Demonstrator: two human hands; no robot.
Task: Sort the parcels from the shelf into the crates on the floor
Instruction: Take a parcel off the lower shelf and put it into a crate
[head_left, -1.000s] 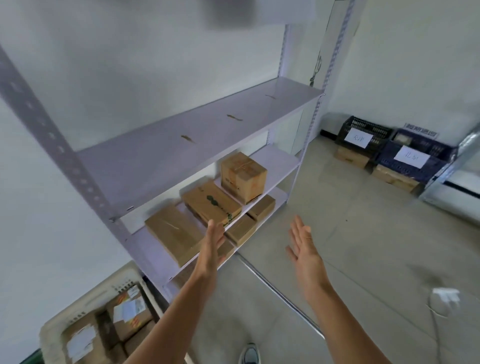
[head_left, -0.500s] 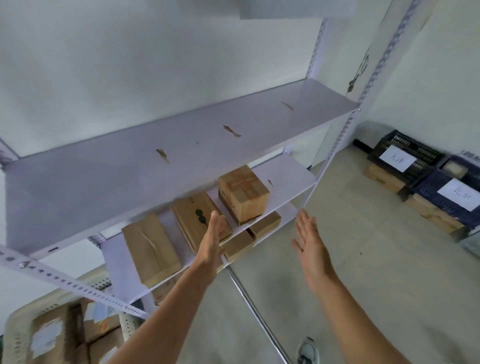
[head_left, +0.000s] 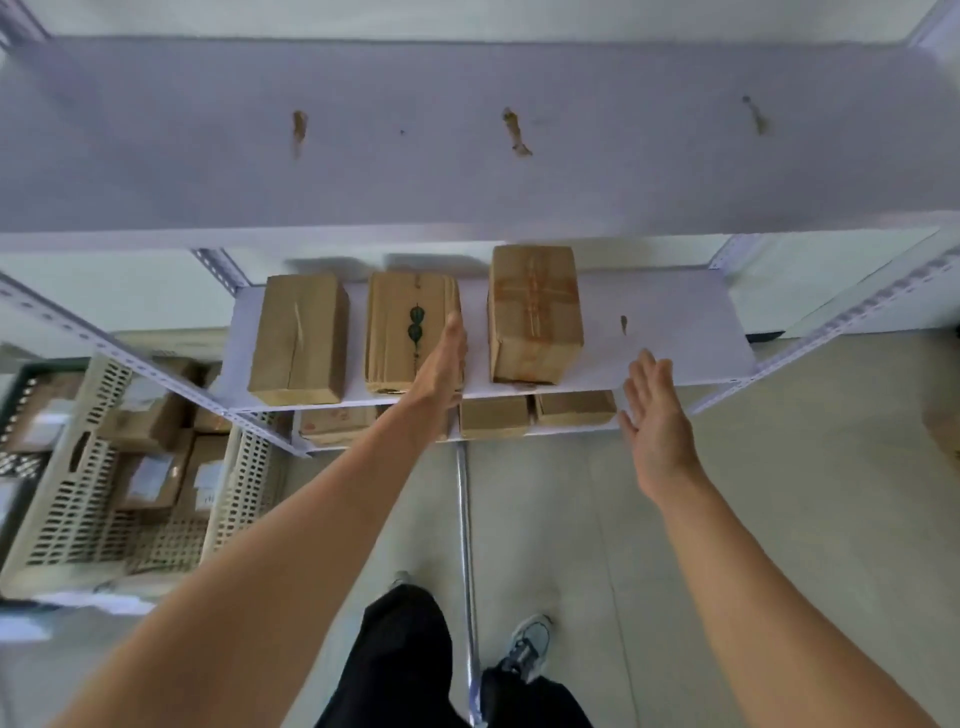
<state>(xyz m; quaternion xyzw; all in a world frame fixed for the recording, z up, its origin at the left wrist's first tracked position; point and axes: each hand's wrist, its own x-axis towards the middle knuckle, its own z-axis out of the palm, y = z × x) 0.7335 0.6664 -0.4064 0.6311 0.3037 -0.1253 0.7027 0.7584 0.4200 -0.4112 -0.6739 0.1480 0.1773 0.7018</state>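
Three cardboard parcels stand side by side on the middle shelf (head_left: 660, 332) of a white metal rack: a plain one (head_left: 298, 338) on the left, one with a green mark (head_left: 402, 327) in the middle, and a taller taped one (head_left: 535, 312) on the right. My left hand (head_left: 441, 369) is flat and open, in the gap to the left of the taped parcel. My right hand (head_left: 652, 415) is open, off the shelf's front edge to the right of that parcel. Neither hand holds anything. More small parcels (head_left: 493, 415) lie on the shelf below.
A beige slotted crate (head_left: 67, 499) with labelled parcels stands on the floor at the left, a dark crate (head_left: 21, 395) behind it. The bare upper shelf (head_left: 467, 156) overhangs the parcels. A metal bar (head_left: 465, 519) runs along the floor by my feet.
My view has swung round to face the rack squarely. Both open hands have moved closer to the taped parcel, one on each side. The dark crates at the far right have left the view.
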